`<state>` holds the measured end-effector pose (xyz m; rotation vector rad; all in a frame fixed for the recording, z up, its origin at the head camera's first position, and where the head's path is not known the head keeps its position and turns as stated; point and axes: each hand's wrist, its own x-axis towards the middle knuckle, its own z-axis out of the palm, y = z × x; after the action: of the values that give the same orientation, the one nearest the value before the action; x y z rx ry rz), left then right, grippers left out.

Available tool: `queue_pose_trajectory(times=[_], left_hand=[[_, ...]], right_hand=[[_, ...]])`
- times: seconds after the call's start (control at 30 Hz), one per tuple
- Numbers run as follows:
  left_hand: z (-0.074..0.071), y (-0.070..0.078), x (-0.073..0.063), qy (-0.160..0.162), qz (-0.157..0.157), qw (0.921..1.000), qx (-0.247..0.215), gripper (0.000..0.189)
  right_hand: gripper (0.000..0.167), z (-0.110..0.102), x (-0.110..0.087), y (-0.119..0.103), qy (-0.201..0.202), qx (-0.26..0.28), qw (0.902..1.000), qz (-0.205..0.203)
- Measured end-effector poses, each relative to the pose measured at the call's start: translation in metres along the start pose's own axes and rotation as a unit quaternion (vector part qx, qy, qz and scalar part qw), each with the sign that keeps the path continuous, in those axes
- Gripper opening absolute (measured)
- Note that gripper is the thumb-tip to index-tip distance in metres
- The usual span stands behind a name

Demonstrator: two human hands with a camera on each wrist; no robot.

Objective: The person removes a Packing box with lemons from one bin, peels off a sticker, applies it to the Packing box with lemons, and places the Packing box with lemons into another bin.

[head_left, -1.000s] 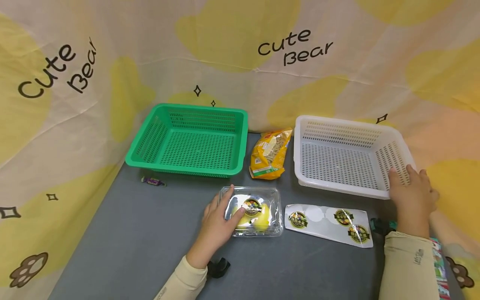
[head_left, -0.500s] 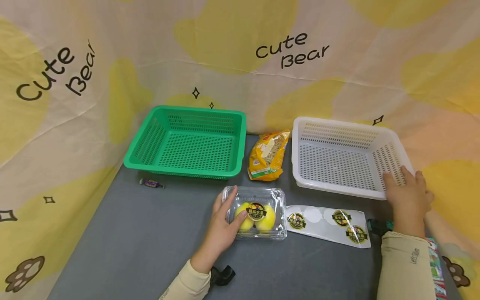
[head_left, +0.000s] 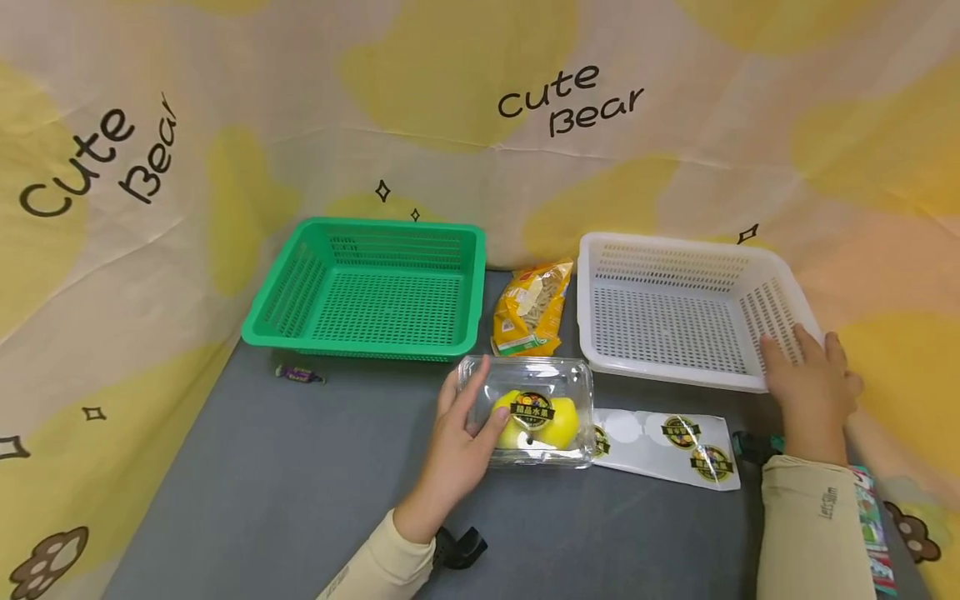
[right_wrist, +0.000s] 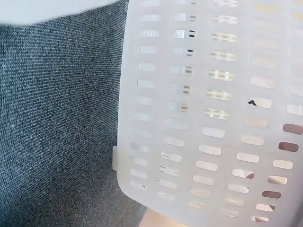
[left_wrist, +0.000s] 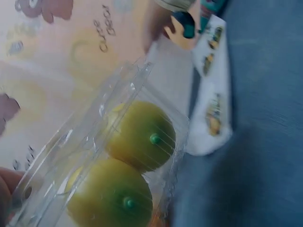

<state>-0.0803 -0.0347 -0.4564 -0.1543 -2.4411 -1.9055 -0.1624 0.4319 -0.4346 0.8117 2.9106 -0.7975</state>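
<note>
My left hand (head_left: 453, 450) grips the left side of a clear plastic fruit box (head_left: 536, 458), its thumb over the lid. Two yellow fruits (left_wrist: 142, 137) with green nubs show through the plastic in the left wrist view. The box looks tilted and raised off the table, and a round black-and-gold sticker (head_left: 531, 409) is on its lid. At the right, my right hand (head_left: 813, 396) holds the right rim of a white perforated basket (head_left: 675, 377); some of its fingers are hidden. Partly behind the box lies a white sticker sheet (head_left: 645, 458) with several round labels.
A green basket (head_left: 360, 345) stands at the back left, with a small purple wrapped candy (head_left: 300, 375) in front of it. Between the baskets leans a yellow snack-like bag (head_left: 532, 308). A colourful package (head_left: 870, 521) is partly hidden by the right forearm. Printed cloth hangs behind.
The left hand has brought the fruit box rightward and slightly up, so it now covers the left end of the sticker sheet. The right hand stays on the white basket's rim.
</note>
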Motion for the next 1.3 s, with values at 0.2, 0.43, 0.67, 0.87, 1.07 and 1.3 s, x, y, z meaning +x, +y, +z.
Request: queue_pose_trajectory(times=[0.2,0.43,0.67,0.87,1.07,1.3], left_hand=[[0.014,0.037,0.024,-0.018,0.050,0.9984,-0.017,0.065],[0.035,0.074,0.068,-0.040,0.102,0.9936,-0.028,0.067],[0.071,0.102,0.117,-0.065,0.086,0.9941,-0.015,0.067],[0.117,0.112,0.155,-0.083,0.057,0.9949,-0.010,0.066],[0.163,0.099,0.183,-0.102,0.033,0.9939,0.025,0.065],[0.197,0.079,0.199,-0.099,-0.025,0.9924,0.068,0.064]], right_hand=[[0.084,-0.001,0.001,0.005,0.005,0.003,0.9999,0.010],[0.084,0.004,0.007,0.005,0.008,-0.011,0.9998,-0.011],[0.084,0.009,0.010,0.005,0.012,0.009,0.9999,-0.001],[0.083,0.011,0.010,0.006,0.019,0.015,0.9997,0.001],[0.082,0.016,0.010,0.008,0.024,0.010,0.9997,-0.006],[0.080,0.014,0.009,0.005,0.037,0.023,0.9990,-0.012]])
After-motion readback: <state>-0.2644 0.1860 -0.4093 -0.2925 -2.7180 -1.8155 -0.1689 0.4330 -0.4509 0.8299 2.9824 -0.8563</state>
